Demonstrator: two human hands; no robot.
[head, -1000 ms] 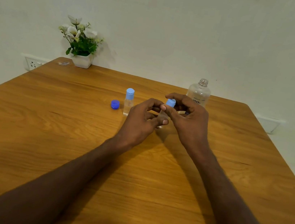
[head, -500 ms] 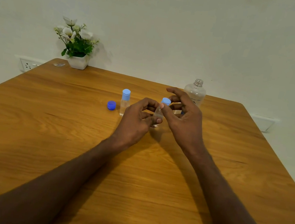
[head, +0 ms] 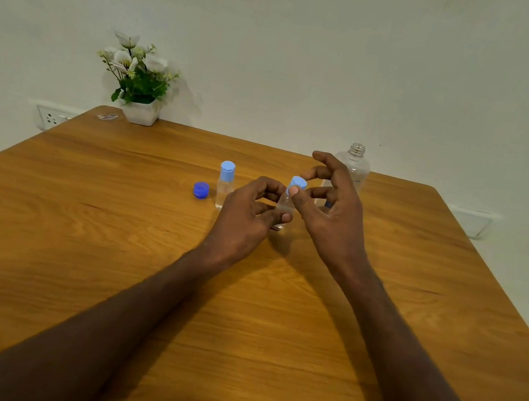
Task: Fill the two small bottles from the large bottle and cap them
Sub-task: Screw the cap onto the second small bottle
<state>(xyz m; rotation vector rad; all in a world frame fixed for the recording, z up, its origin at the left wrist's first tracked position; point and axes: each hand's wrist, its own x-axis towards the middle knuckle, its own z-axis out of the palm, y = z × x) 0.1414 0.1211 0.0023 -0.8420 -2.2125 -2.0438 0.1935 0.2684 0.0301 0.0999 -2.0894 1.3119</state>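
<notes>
My left hand [head: 247, 218] grips the clear body of a small bottle [head: 284, 205] at the table's middle. Its light blue cap [head: 297, 184] sits tilted on the neck, and my right hand [head: 333, 210] has its thumb against that cap with the other fingers spread apart. A second small bottle [head: 224, 183] with a light blue cap stands upright to the left. The large clear bottle [head: 354, 165] stands uncapped behind my right hand, partly hidden by it. A dark blue cap [head: 201, 189] lies on the table left of the standing small bottle.
A wooden table [head: 80, 242] carries everything. A white pot of flowers [head: 139, 87] stands at its far left corner against the wall, with a small clear scrap [head: 107, 116] beside it. Wall sockets [head: 52, 117] sit low at the far left.
The right hand's fingers have lifted off the cap and spread, leaving only the thumb on it. The left hand keeps hold of the small bottle, which has sunk a little toward the table.
</notes>
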